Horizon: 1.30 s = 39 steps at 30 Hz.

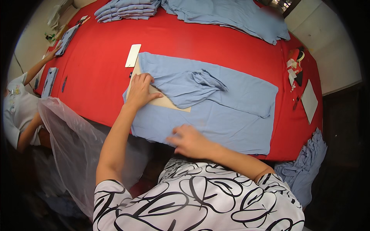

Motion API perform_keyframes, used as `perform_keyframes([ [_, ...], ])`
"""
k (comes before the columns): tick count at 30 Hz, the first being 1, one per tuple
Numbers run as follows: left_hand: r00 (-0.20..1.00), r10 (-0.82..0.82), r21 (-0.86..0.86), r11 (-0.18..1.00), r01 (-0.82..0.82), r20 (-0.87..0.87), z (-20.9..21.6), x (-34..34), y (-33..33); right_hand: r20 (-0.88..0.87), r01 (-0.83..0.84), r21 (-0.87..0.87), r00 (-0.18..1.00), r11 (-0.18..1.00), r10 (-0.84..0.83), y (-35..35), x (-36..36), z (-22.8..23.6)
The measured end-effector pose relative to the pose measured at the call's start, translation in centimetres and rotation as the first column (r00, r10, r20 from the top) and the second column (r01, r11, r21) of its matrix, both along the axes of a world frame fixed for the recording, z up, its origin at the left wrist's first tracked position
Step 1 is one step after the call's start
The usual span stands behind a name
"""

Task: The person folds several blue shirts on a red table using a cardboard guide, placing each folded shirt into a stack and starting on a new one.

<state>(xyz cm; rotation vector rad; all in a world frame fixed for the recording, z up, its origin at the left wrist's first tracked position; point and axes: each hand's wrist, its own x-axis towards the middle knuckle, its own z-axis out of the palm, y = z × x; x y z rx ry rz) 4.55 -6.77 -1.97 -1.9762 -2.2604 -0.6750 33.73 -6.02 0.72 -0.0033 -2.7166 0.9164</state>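
A light blue shirt (227, 111) lies spread on the red table (100, 69), one sleeve folded in over its middle. A beige cardboard board (163, 102) rests on the shirt, partly covered by cloth. My left hand (139, 90) presses flat on the board and the shirt's left part, fingers apart. My right hand (189, 140) sits at the shirt's near edge, slightly blurred, fingers on the cloth; whether it pinches the fabric is unclear.
A stack of folded blue shirts (127, 9) and a loose blue pile (235, 15) lie at the far side. A white card (133, 56), small tools (296, 69), a white sheet (309, 101). Clear plastic bag (73, 142) at left, another person (19, 107), blue cloth heap (304, 169).
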Motion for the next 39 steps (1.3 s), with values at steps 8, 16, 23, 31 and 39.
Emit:
perform_keyframes([
  [8,0.865,0.188,-0.440,0.897,0.042,0.466,2.9,-2.7,1.6,0.303,-0.188,-0.096,0.930,0.977,0.208,2.8,-7.9,-1.1],
  [16,0.682,0.358,-0.555,0.827,0.086,0.638,4.1,-4.7,2.6,-0.228,0.816,0.108,0.577,0.568,-0.785,15.5,-1.6,2.2],
  [23,0.923,0.359,-0.044,0.933,-0.356,0.138,-0.4,0.0,3.6,-0.082,0.872,0.326,0.410,0.364,-0.909,-0.1,16.4,-2.9],
  [31,0.939,0.308,0.221,0.916,-0.336,0.154,-3.7,-0.5,4.4,-0.249,0.995,-0.016,-0.098,-0.097,-0.964,8.1,24.3,-4.1],
  [39,0.960,0.266,0.247,0.928,-0.280,0.091,-3.2,-5.4,5.2,-0.413,0.992,0.001,-0.113,-0.124,-0.904,21.8,19.3,-1.7],
])
